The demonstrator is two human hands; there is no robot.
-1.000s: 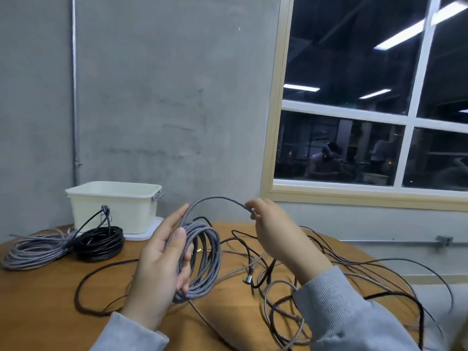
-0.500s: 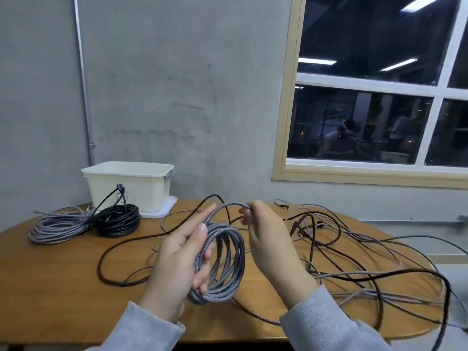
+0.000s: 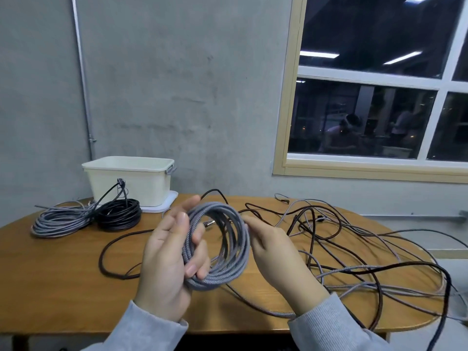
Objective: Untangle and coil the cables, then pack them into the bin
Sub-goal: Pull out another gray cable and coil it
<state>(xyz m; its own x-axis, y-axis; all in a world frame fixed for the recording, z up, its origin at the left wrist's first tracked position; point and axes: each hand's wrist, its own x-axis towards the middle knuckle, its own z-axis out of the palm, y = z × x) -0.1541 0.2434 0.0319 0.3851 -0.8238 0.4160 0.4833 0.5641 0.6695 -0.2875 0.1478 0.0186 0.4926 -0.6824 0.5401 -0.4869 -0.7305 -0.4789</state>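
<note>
Grey braided cable (image 3: 217,249), wound into a coil of several loops, hangs in the air above the wooden table (image 3: 63,262) between my two hands. My left hand (image 3: 168,257) holds the bundle, its lower fingers curled through the loops and the upper ones stretched out; my right hand (image 3: 272,252) lies against the coil's right edge, though I cannot tell whether it pinches a strand or only steadies it. To finish this coil well, I judge I should keep each new turn the same size and let the trailing length slide free of the tangled cables (image 3: 354,249) sprawled to my right, not drag them along. A grey coil (image 3: 59,220) and a black coil (image 3: 119,215) lie wound beside the cream bin (image 3: 131,183) at the far left
</note>
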